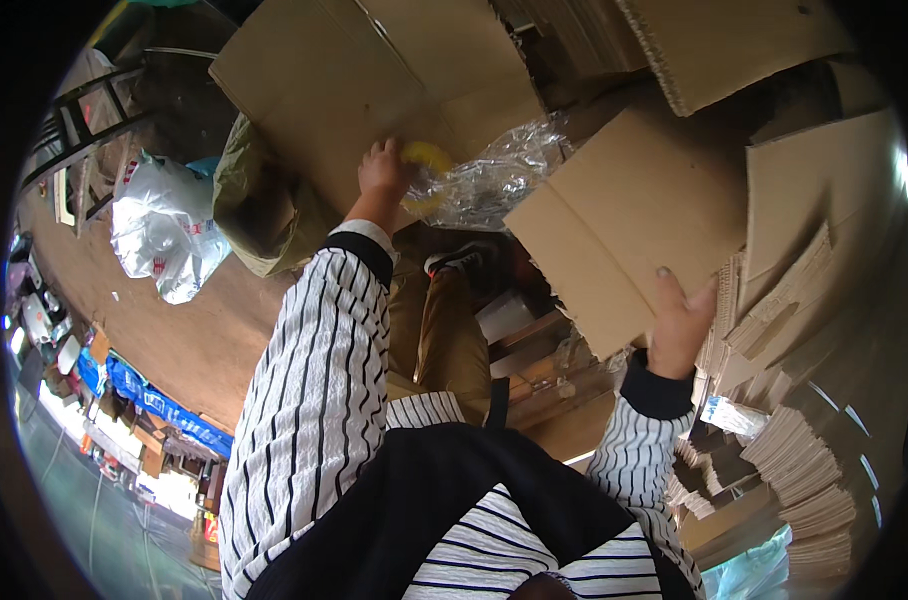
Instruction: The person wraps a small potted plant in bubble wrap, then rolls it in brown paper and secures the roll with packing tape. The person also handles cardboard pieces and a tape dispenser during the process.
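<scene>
My left hand (pixel 384 174) is curled beside a yellow ring-shaped roll (pixel 426 156), apparently gripping its left side; the thumb is hidden and the roll is a little blurred. Crinkled clear plastic film (pixel 504 172) lies against the roll and stretches to the right. Under the left hand is a large folded cardboard sheet (pixel 314 90). On the right, my right hand (pixel 682 318) grips the near right edge of a tilted brown cardboard piece (pixel 634 215). Its thumb lies on top, and the other fingers are partly hidden.
Stacked flat cardboard (pixel 789 450) and larger leaning sheets (pixel 824 190) crowd the right side. To the left are an open olive sack (pixel 249 225), a white plastic bag (pixel 164 230) and a dark metal frame (pixel 94 110). Blue sheeting (pixel 164 405) lies farther left.
</scene>
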`<state>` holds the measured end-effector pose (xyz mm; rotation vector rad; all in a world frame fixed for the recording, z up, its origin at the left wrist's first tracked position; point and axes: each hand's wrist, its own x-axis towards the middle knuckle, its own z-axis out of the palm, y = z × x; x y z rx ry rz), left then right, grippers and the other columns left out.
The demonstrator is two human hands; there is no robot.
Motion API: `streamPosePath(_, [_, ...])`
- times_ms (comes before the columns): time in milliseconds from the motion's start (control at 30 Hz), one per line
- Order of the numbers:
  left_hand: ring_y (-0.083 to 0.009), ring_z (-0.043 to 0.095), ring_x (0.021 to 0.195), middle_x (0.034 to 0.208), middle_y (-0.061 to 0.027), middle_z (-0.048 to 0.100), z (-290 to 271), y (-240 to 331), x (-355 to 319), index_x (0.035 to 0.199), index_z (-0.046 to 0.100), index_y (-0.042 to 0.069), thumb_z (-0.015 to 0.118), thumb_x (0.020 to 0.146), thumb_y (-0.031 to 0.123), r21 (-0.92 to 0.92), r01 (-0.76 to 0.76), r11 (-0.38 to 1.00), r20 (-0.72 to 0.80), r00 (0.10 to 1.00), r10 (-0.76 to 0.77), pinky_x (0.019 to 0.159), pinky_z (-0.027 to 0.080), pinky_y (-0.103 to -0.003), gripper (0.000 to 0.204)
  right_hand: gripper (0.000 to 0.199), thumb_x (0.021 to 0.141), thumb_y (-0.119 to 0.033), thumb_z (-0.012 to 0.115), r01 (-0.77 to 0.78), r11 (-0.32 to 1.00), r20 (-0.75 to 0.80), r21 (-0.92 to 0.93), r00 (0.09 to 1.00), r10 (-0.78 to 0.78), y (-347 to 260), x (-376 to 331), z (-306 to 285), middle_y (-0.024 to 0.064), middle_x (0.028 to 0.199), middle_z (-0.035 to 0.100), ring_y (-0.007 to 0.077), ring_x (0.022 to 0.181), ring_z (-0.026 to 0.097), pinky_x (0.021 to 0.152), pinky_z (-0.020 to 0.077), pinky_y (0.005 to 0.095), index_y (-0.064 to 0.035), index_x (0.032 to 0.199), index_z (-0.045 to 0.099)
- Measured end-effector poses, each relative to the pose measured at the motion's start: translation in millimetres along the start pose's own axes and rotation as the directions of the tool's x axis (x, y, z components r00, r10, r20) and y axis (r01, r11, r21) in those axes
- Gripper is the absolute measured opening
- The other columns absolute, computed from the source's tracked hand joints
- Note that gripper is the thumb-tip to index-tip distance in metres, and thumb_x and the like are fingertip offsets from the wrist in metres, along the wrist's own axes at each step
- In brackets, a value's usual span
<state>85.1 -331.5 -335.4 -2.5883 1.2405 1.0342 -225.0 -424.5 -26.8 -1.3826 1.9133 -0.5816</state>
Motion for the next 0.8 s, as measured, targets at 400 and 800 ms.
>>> streamPosePath(400, [-0.0314,0.051,0.121,0.133,-0.0082,0.052,-40.5,4.4,38.9,0.123,0.058,0.021,0.064,0.085,0.032,-0.145,-0.061,0.988,-0.312,0.95,0.012,0.095,0.047,-0.043,0.04,0.047,0.082,0.004,0.059,-0.073,0.996,0.049,-0.055,0.996,0.076,-10.2,0.9,-15.9,0.013,0.116,0.061,0.0209,0.105,0.058,0.096,0.0424,0.0303,0.0051,0.127,0.046])
streamPosePath(800, [-0.034,0.064,0.102,0.13,-0.0186,0.055,-39.8,253.3,38.7,0.148,0.027,0.01,0.062,0.093,0.013,-0.837,0.545,-0.043,0.506,0.803,0.316,0.087,0.055,-0.046,0.065,0.043,0.081,-0.001,0.062,-0.056,0.997,-0.004,-0.058,0.998,0.056,5.4,0.9,-18.9,0.0185,0.111,0.065,0.0289,0.101,0.064,0.089,0.048,0.0347,0.0007,0.122,0.051])
